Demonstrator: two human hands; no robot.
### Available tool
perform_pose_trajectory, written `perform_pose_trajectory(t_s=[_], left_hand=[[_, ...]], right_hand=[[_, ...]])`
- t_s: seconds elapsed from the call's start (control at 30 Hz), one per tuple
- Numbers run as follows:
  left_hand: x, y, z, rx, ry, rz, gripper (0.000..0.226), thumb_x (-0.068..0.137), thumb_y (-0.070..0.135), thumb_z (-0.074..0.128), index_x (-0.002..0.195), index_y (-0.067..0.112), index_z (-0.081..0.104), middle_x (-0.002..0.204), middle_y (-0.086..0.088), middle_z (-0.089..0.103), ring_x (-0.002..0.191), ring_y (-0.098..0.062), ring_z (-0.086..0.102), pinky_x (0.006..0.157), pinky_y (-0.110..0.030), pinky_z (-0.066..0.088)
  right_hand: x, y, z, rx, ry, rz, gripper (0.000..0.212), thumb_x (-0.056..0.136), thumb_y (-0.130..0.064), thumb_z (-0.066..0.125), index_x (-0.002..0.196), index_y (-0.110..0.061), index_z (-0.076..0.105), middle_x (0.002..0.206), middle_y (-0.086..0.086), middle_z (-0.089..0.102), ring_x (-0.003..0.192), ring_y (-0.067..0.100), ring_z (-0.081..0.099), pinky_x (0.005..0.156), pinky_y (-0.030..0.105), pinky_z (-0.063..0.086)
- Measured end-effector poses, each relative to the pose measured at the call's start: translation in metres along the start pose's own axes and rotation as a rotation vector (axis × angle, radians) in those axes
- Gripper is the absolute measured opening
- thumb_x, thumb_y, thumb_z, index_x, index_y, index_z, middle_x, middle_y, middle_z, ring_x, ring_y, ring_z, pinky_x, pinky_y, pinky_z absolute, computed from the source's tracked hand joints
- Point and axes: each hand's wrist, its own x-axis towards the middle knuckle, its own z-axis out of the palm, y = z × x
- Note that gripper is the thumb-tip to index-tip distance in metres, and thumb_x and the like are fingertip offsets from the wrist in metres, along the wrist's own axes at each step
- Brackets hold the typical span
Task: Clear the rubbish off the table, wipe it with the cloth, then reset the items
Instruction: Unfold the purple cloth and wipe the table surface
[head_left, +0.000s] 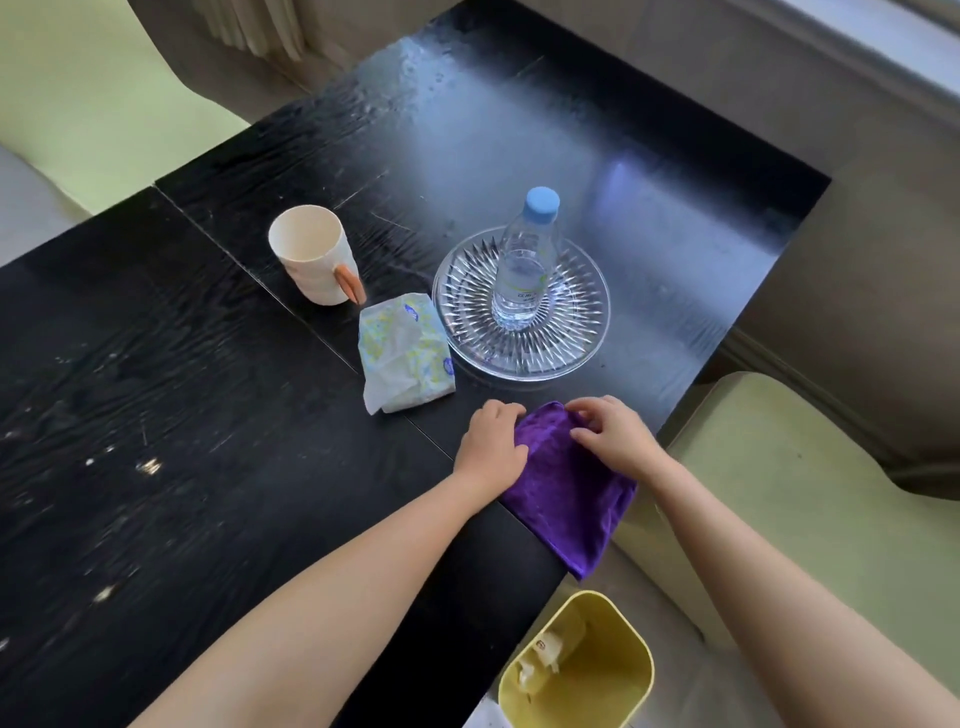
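A purple cloth lies folded at the near right edge of the black table, one corner hanging over the edge. My left hand rests on the cloth's left side with curled fingers. My right hand pinches the cloth's far corner. Beyond them a clear water bottle with a blue cap stands upright on a cut-glass plate. To the plate's left lie a tissue pack and a cream mug with an orange handle.
A yellow bin stands on the floor below the table's near right corner, with pale rubbish inside. Pale green seat cushions flank the table on the right and far left. The far tabletop shines with glare.
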Motion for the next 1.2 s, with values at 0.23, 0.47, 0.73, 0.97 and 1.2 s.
perform_pose_trajectory(t_s=[0.23,0.47,0.73,0.97,1.2], left_hand=[[-0.007,-0.004,0.002,-0.060,-0.012,-0.130,0.021,0.082,0.019,0.061,0.102,0.016,0.062,0.100,-0.006,0.063,0.098,-0.023,0.057,0.080,-0.033,0.044],[-0.015,-0.008,-0.008,-0.274,0.103,-0.141,0.008,0.086,0.015,0.057,0.092,0.017,0.062,0.080,0.008,0.059,0.079,-0.012,0.054,0.077,-0.025,0.042],[-0.024,-0.021,-0.011,-0.390,-0.005,-0.209,0.025,0.080,0.011,0.063,0.103,0.018,0.062,0.077,0.003,0.062,0.076,-0.018,0.060,0.085,-0.041,0.054],[-0.028,-0.025,-0.014,-0.572,0.014,-0.289,0.027,0.084,-0.002,0.059,0.108,0.007,0.061,0.085,-0.009,0.063,0.068,-0.013,0.059,0.064,-0.022,0.053],[-0.034,-0.021,-0.019,-0.714,-0.038,-0.236,0.027,0.085,-0.006,0.056,0.110,0.002,0.059,0.085,-0.006,0.066,0.066,-0.008,0.060,0.056,-0.011,0.050]], right_hand=[[0.003,-0.003,0.003,-0.101,0.105,-0.182,0.014,0.083,-0.016,0.063,0.097,-0.017,0.065,0.079,-0.003,0.046,0.086,0.023,0.052,0.080,0.033,0.042],[-0.003,0.008,-0.003,-0.059,0.230,-0.294,0.005,0.084,-0.014,0.064,0.088,-0.012,0.067,0.096,0.002,0.058,0.097,0.023,0.051,0.084,0.028,0.039],[-0.022,-0.018,0.025,-0.476,0.045,-0.690,0.021,0.079,-0.027,0.065,0.098,-0.020,0.067,0.100,-0.001,0.068,0.101,0.026,0.055,0.085,0.036,0.040],[-0.020,-0.016,0.047,-0.552,-0.004,-0.634,0.028,0.080,-0.030,0.064,0.106,-0.020,0.061,0.108,0.001,0.061,0.106,0.025,0.049,0.086,0.035,0.034],[-0.018,-0.023,0.032,-0.075,0.043,-0.517,0.011,0.078,-0.023,0.068,0.086,-0.017,0.064,0.095,-0.006,0.057,0.095,0.019,0.042,0.081,0.036,0.034]])
